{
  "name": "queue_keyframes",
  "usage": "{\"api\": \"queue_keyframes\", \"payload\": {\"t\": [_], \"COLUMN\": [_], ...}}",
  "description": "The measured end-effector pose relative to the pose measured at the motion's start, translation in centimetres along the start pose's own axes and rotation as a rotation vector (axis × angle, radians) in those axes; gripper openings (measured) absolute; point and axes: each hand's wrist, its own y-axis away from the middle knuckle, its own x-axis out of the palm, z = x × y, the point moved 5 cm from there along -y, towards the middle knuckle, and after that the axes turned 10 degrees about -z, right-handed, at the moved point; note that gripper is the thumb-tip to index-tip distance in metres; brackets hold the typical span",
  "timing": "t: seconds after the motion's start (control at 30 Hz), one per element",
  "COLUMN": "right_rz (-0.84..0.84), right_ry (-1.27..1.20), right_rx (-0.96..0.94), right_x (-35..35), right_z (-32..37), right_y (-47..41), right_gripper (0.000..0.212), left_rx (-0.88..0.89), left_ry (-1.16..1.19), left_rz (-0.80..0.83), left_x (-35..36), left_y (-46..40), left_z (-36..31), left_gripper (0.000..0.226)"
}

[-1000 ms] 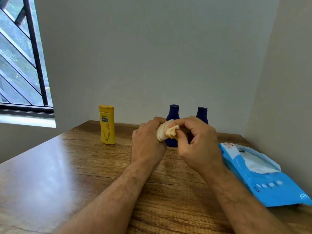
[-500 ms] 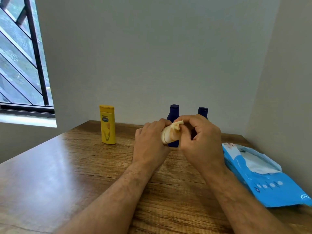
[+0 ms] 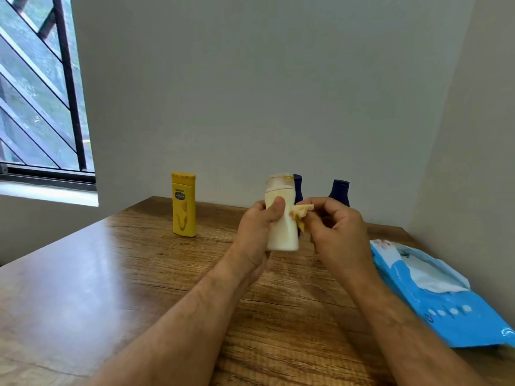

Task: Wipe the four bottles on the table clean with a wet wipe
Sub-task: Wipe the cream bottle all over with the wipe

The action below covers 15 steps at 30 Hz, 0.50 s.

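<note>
Wipes pack [image 3: 446,307] open w/ white wipe showing; cream bottle [image 3: 281,227] capped.

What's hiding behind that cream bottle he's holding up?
Behind the cream bottle stands a dark blue bottle; only its cap and a strip of its right side show. The cream bottle and the wipe cover the rest, including its base.

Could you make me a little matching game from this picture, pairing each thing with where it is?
Things:
1. cream bottle
2. yellow bottle
3. wet wipe
4. blue wipes pack

Places:
A. lying at the table's right edge
B. pinched in the right hand
C. standing alone toward the window
D. held upright in the left hand

Pairs: 1-D, 2-C, 3-B, 4-A
</note>
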Motion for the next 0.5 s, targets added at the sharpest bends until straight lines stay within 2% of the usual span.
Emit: {"api": "queue_keyframes", "payload": {"t": [0.1, 0.17, 0.23, 0.4, 0.47, 0.5], "right_rz": [0.252, 0.31, 0.221, -0.145, -0.193, -0.163], "right_ry": [0.012, 0.052, 0.029, 0.028, 0.061, 0.073], "right_rx": [-0.056, -0.108, -0.127, -0.165, -0.193, -0.205], "right_x": [1.1, 1.8, 1.6, -0.5, -0.9, -0.7], "right_z": [0.7, 1.1, 1.3, 1.5, 1.6, 1.6], "right_y": [1.0, 1.6, 1.4, 0.4, 0.4, 0.4], "right_gripper": [0.016, 0.019, 0.018, 0.011, 0.012, 0.013], "left_rx": [-0.032, -0.028, -0.036, -0.032, -0.039, -0.039], "left_ry": [0.146, 0.223, 0.22, 0.066, 0.031, 0.026], "left_rz": [-0.035, -0.02, 0.011, 0.16, 0.176, 0.169], "left_x": [-0.8, -1.1, -0.8, 0.6, 0.9, 0.9], "left_y": [-0.4, -0.6, -0.5, 0.7, 1.0, 0.9], "left_z": [-0.6, -1.1, -1.1, -0.6, -0.4, -0.4], "left_gripper": [0.046, 0.05, 0.049, 0.049, 0.049, 0.05]}}
